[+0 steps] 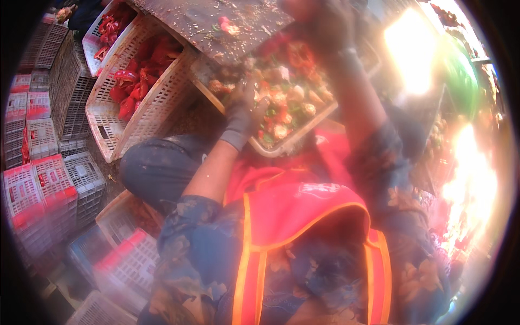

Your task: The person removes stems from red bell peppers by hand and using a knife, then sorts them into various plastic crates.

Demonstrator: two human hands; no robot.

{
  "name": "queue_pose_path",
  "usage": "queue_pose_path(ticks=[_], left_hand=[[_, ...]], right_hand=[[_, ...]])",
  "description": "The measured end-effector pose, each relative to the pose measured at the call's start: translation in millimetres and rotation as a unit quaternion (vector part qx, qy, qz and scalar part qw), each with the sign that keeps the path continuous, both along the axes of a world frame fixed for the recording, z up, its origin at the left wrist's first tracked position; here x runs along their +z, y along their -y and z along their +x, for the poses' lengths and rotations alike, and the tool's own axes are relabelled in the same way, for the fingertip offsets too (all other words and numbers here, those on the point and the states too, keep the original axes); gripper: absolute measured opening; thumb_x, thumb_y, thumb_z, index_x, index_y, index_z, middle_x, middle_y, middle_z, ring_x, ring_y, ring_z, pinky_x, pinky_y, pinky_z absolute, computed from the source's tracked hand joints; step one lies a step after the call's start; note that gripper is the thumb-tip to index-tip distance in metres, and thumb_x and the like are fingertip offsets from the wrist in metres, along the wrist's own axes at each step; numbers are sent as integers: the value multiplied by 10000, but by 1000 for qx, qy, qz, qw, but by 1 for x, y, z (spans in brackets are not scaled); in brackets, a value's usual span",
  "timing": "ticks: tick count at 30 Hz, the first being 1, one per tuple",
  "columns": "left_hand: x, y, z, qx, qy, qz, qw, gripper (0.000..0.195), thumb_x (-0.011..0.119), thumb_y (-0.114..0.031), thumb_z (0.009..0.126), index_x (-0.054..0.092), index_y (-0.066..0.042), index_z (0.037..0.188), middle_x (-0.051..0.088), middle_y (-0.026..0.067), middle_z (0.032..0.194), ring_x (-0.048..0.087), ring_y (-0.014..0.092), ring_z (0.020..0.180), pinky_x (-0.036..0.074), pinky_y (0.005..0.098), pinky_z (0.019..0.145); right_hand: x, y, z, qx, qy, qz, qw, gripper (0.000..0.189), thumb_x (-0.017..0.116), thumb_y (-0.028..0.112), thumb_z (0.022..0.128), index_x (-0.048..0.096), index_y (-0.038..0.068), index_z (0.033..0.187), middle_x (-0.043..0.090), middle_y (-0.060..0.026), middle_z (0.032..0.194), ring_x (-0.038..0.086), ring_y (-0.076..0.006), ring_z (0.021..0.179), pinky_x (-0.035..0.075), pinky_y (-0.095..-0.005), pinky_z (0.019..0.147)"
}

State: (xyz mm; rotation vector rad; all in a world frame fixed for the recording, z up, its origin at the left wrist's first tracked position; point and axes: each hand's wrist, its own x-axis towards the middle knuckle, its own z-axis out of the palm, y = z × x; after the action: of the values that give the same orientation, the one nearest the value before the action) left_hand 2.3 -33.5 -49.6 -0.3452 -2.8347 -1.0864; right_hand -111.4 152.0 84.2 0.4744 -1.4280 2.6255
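My left hand (243, 107), in a grey glove, reaches over the left side of a shallow tray (266, 151) with its thumb and fingers apart. The tray is heaped with pepper cores and scraps (284, 101), pale, red and green. Nothing shows in that hand, though its fingertips are blurred. Up at the top edge, my gloved right hand (335, 30) is strongly blurred above the tray's far side. It grips a blurred red thing (300, 9) that looks like a pepper. Close to both hands lies a dark board (195, 20) strewn with seeds, with a red and pale pepper piece (228, 26) on it.
Left of the board stands a white plastic crate (107, 130) with red peppers (136, 87) in it. Behind it a second crate (92, 40) holds red pieces. Stacked crates (53, 174) line the far left. Glare (410, 48) washes out the right; a green thing (461, 73) shows there.
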Motion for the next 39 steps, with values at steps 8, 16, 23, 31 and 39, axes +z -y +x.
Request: queue_pose_path(ticks=[8,16,23,31,39], left_hand=[[-17,-2,-5,-70,-85,-26,994,256,594,-184,869,659,-75,1091,651,139,1080,611,309,983,487,407,871],[-14,-1,1,-51,-75,-11,996,215,577,-237,895,676,-96,1022,659,123,970,623,304,880,494,407,786],[-10,-1,-1,-27,13,23,999,323,610,-234,905,625,-99,1198,672,107,1055,631,248,870,498,360,784],[6,-11,-14,-190,381,537,728,459,732,-200,873,559,-16,1256,666,45,1065,630,128,926,513,303,803],[44,-19,4,-210,103,140,962,590,804,-245,725,591,-31,1231,666,153,988,651,229,932,519,348,818]], right_hand=[[-62,-39,-12,-172,-2,235,957,363,706,101,832,572,26,1161,634,-104,1060,615,-185,976,517,-309,841],[-239,-64,-12,-78,83,837,536,324,622,302,859,648,119,1124,633,-153,1163,585,-343,1111,496,-449,923],[-147,-102,22,-65,280,408,867,328,555,311,942,650,52,1120,684,-94,930,662,-199,745,547,-295,620],[-114,-73,82,-22,-106,540,835,337,568,114,882,583,29,1207,614,-98,1121,637,-182,892,543,-267,673],[-104,-27,125,78,149,263,950,684,693,299,857,404,19,1409,578,-120,1215,608,-162,1036,499,-287,868]])
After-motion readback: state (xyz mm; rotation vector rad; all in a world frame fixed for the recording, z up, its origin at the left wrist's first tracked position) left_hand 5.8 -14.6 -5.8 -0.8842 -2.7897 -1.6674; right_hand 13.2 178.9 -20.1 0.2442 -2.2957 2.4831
